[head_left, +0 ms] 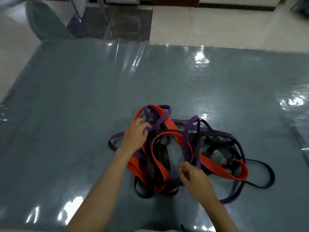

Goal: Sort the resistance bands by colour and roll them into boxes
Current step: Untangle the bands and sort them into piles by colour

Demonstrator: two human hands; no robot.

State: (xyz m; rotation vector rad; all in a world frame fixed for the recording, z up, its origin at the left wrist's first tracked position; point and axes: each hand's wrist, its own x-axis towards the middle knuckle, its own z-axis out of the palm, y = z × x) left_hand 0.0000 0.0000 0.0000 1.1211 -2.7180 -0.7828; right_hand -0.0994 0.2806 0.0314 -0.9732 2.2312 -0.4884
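Note:
A tangled heap of resistance bands lies near the front middle of the table. Wide red bands (pixel 168 122), purple bands (pixel 189 129) and black bands (pixel 215 137) loop through one another. My left hand (pixel 133 136) rests over the heap's left side, its loosely bent fingers touching a purple loop. My right hand (pixel 192 176) is at the heap's front edge with curled fingers; whether it pinches a band is unclear. No box is in view.
The table (pixel 75 97) is covered with a glossy grey-blue plastic sheet. A grey chair back (pixel 45 24) stands beyond the far left corner. Tiled floor lies past the far edge.

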